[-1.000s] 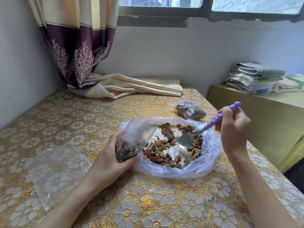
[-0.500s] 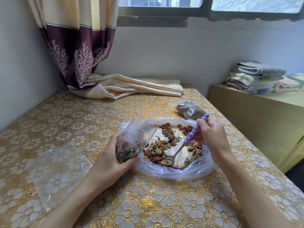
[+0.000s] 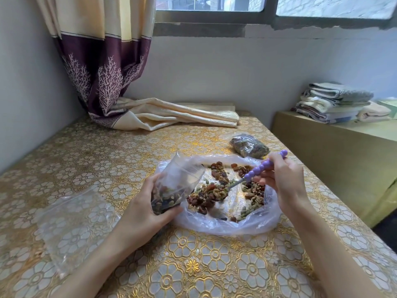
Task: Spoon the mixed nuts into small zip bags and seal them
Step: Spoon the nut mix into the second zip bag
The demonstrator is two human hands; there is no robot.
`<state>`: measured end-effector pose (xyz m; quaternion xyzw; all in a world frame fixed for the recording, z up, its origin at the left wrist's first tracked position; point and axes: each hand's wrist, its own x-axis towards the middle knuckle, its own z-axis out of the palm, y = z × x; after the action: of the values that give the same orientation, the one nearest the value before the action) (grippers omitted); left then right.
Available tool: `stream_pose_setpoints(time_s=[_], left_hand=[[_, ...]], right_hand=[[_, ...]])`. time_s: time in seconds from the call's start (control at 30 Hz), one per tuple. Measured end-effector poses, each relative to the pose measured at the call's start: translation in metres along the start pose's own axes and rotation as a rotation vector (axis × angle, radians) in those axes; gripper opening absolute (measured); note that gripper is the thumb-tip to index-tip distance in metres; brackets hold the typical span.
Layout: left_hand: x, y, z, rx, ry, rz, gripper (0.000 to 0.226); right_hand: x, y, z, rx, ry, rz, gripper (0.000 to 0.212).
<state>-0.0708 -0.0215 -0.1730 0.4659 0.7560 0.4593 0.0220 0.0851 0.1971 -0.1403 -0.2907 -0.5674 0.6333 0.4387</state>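
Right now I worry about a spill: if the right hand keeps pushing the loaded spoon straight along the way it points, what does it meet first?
Probably the open mouth of the small zip bag held by the left hand. The right hand points the spoon that way, though depth is unclear.

Purple spoon handle point(image 3: 261, 168), gold floral tablecloth point(image 3: 107, 160), maroon-and-cream curtain point(image 3: 103, 67) with pale branch print

Part-filled clear zip bag point(image 3: 171, 190) tilted beside mixed nuts point(image 3: 225, 190) on plastic, loaded purple-handled spoon point(image 3: 247, 179) above.
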Motion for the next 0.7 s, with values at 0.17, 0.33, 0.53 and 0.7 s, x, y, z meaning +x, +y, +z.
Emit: stream_pose_setpoints(time_s=[0.17, 0.33, 0.53, 0.7], left_hand=[[0.000, 0.001, 0.000, 0.032, -0.014, -0.004, 0.068], [0.000, -0.001, 0.000, 0.062, -0.042, -0.014, 0.077], [-0.001, -0.001, 0.000, 0.058, -0.047, -0.025, 0.082], [0.001, -0.001, 0.001, 0.014, -0.014, -0.037, 0.075]], right_hand=[[-0.001, -0.005, 0.000, 0.088, 0.096, -0.132, 0.025], [-0.007, -0.016, 0.009, 0.141, 0.122, -0.259, 0.027], [-0.024, -0.020, 0.033, 0.174, -0.007, -0.347, 0.027], [-0.042, -0.019, 0.051, 0.134, -0.203, -0.447, 0.024]])
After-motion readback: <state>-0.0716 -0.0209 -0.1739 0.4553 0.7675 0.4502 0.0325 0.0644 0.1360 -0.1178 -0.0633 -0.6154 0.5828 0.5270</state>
